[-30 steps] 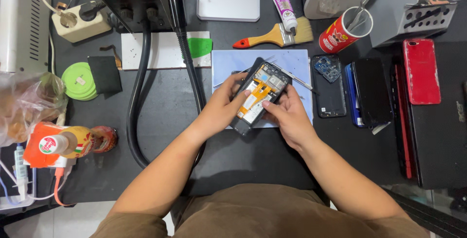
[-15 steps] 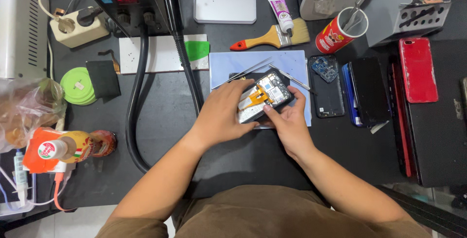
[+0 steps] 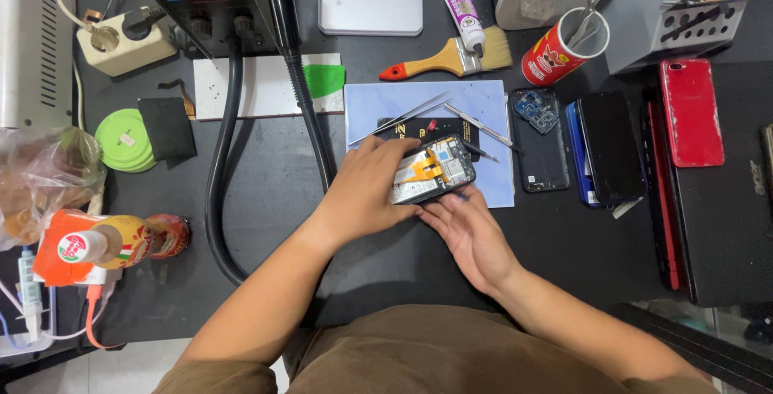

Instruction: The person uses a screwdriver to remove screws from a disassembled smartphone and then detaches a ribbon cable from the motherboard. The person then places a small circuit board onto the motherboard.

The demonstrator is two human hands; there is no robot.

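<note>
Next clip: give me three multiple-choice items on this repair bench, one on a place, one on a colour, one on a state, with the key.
1. Where does the paintbrush lie?
A. beyond the blue mat, beside the red can
B. on the green tape rolls
C. inside the metal tin

2. What colour is the paintbrush's handle?
A. blue
B. yellow with a red tip
C. black

3. In what state is the phone between the hands?
A. sealed, screen lit
B. opened, orange flex and boards showing
C. wrapped in plastic

Key: 1 A, it lies past the mat's far edge, left of the can. 2 B, the handle is yellow and ends in red. 3 B, the left hand grips the phone, the right hand lies under its near edge, and its insides are bare.
</note>
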